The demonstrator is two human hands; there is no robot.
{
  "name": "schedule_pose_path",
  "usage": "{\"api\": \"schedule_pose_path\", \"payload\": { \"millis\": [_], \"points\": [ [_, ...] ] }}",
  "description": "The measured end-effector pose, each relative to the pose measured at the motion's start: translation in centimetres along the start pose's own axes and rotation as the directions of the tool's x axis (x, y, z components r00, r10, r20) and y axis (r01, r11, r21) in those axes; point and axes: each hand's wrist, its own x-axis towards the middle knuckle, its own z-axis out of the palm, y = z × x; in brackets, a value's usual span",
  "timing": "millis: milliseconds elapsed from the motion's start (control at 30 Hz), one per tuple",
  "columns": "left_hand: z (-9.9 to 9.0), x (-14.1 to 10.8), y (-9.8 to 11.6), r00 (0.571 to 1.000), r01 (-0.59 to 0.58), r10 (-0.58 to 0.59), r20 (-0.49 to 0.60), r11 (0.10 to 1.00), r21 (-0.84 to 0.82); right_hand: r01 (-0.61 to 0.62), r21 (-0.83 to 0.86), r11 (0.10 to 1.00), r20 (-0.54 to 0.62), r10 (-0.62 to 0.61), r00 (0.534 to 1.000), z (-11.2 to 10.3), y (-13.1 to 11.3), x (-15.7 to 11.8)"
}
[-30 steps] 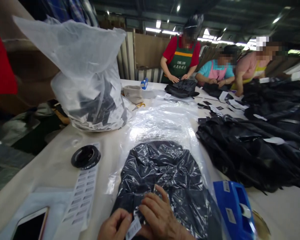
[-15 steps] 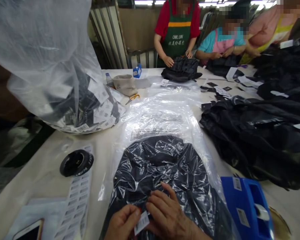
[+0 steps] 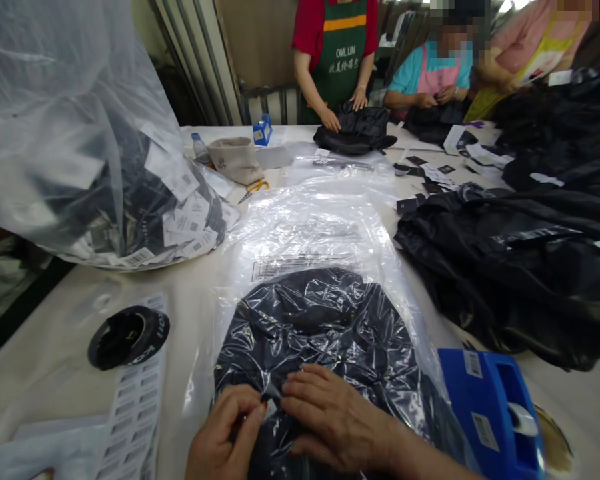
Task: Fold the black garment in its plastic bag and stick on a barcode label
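A black bag (image 3: 325, 320) in a clear plastic bag (image 3: 300, 220) lies flat in front of me. My left hand (image 3: 230, 430) is closed in a pinch on a small white label (image 3: 271, 408) at the surface of the plastic. Much of the label is hidden by fingers. A small orange-red spot shows at a fingertip of that hand. Just right of it, my right hand (image 3: 337, 420) rests on the plastic with its fingers stretched out, holding nothing. Its fingertips lie close to the label.
Left are a sheet of barcode stickers (image 3: 135, 413), a black tape roll (image 3: 129, 337) and a plastic sack of tags (image 3: 145, 193). A blue tape dispenser (image 3: 485, 407) stands right, below black bags (image 3: 500, 253). Scissors (image 3: 254, 190) lie farther back. Co-workers handle bags across the table (image 3: 195, 293).
My left hand has brought the label down against the plastic, where less of it shows. My right hand has flattened and turned. The view has shifted slightly; the phone has mostly left it.
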Motion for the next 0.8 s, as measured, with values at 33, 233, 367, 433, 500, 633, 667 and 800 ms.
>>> {"api": "schedule_pose_path", "payload": {
  "millis": [33, 233, 367, 433, 500, 633, 667, 800],
  "points": [
    [-0.1, 0.6, 0.6, 0.999, -0.039, 0.039, -0.022, 0.999, 0.013, 0.024, 0.008, 1.0, 0.055, -0.024, 0.998, -0.2, 1.0, 0.2],
    [1.2, 5.8, 2.8, 0.994, -0.09, 0.091, 0.069, 0.996, -0.014, 0.061, 0.124, 0.99, 0.143, -0.079, 0.987, 1.9, 4.8, 0.2],
    [3.7, 9.5, 2.0, 0.983, -0.041, 0.058, 0.176, 0.994, -0.101, 0.043, 0.165, 0.985, 0.155, -0.068, 0.986, 3.2, 4.8, -0.4],
    [5.0, 10.8, 1.5, 0.977, -0.003, 0.029, 0.213, 0.993, -0.122, 0.039, 0.182, 0.983, 0.152, -0.067, 0.986, 3.2, 4.6, -0.5],
    [6.1, 11.5, 1.0, 0.972, 0.012, 0.016, 0.235, 0.993, -0.114, 0.036, 0.203, 0.979, 0.154, -0.068, 0.986, 3.2, 4.5, -0.6],
    [7.5, 11.9, 0.2, 0.971, 0.005, 0.015, 0.237, 0.996, -0.086, 0.009, 0.252, 0.968, 0.151, -0.048, 0.987, 3.4, 4.5, -0.6],
    [7.7, 11.9, 0.1, 0.972, 0.003, 0.016, 0.233, 0.997, -0.082, 0.0, 0.26, 0.966, 0.149, -0.041, 0.988, 3.5, 4.5, -0.6],
    [8.3, 12.0, -0.3, 0.978, -0.009, 0.023, 0.207, 0.998, -0.067, -0.017, 0.277, 0.961, 0.137, -0.023, 0.99, 3.7, 4.5, -0.6]
  ]
}}
